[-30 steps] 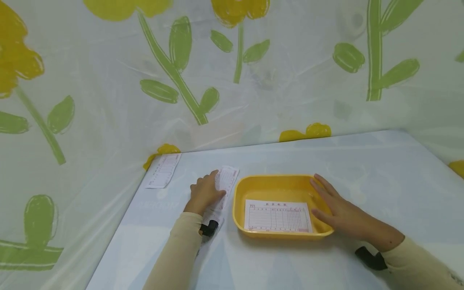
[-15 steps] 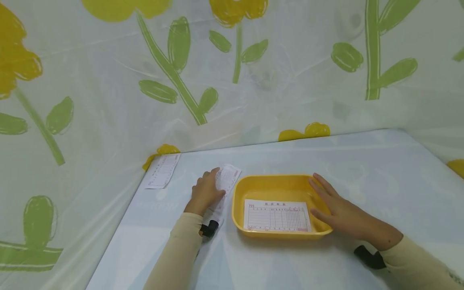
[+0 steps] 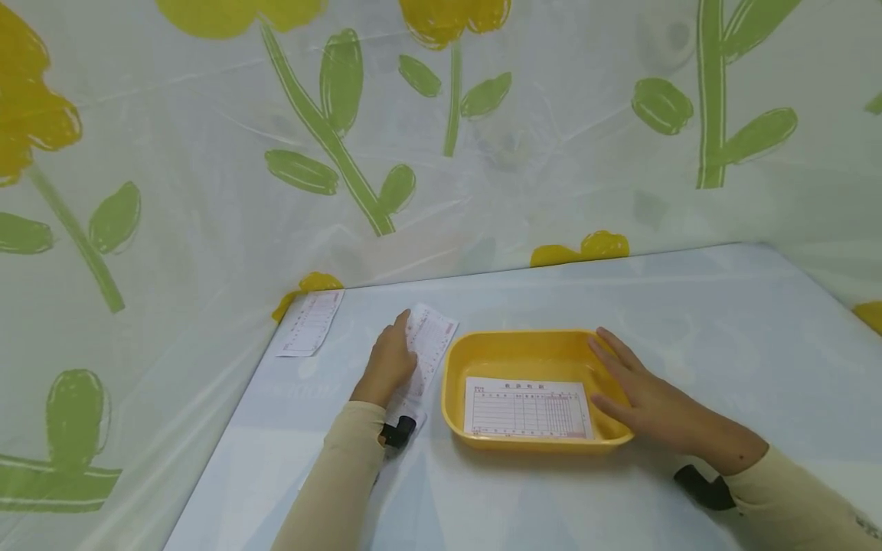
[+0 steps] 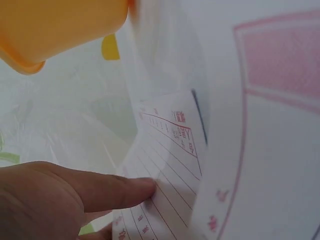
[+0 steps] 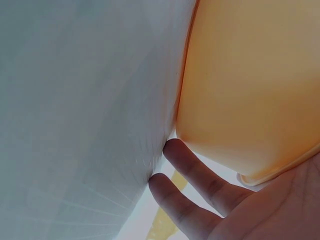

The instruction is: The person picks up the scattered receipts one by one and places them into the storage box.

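At the tray's left side, my left hand (image 3: 386, 363) pinches a printed receipt slip (image 3: 430, 340). In the left wrist view its thumb (image 4: 125, 192) lies flat on the ruled face of the slip (image 4: 165, 165), with other fingers mostly hidden behind the paper. A second printed sheet (image 4: 280, 150) fills the right of that view, close to the camera. My right hand (image 3: 637, 394) rests at the right rim of a yellow plastic tray (image 3: 451, 383), fingers spread. Two of its fingertips (image 5: 173, 147) reach down to the table beside the tray wall. Inside the tray lies another receipt slip (image 3: 527, 409).
Another receipt slip (image 3: 311, 325) lies at the table's back left corner. A pale blue cloth covers the table (image 3: 537, 505). Behind and left hangs a white curtain (image 3: 220, 207) with yellow flowers and green leaves.
My left hand has turned, its fingers drawing closer together at the slip, whose far end has shifted slightly away and shows more of its print. The right hand and tray stay put.
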### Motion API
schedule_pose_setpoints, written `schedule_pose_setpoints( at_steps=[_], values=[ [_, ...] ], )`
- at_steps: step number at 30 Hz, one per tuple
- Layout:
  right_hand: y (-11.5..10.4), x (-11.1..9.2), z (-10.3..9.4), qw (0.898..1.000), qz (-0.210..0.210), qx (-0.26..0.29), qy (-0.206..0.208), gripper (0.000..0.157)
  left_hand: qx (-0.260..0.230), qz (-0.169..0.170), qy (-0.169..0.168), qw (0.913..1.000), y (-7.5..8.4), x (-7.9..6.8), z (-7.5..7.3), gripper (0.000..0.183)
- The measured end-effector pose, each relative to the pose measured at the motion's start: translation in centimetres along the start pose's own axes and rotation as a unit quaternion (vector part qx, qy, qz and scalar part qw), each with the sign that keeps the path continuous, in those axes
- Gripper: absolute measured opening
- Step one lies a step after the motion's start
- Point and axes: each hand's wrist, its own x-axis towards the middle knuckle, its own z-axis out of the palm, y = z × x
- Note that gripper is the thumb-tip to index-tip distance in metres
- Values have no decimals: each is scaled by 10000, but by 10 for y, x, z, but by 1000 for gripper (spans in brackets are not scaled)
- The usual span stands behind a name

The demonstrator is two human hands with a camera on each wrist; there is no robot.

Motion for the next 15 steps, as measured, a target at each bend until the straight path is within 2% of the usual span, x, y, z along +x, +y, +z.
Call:
schedule_pose_setpoints(
  at_steps=[6,9,15],
  values=[
    [-1,1,-1,10000,27,-50,-33,81,-45,80,270,9996,0,1,-3,62],
    [-1,1,-2,9999,7,-113,-7,81,113,126,513,9985,2,2,-5,53],
    [0,2,-1,10000,46,-33,-39,82,443,123,757,9961,5,0,-9,45]
  ],
)
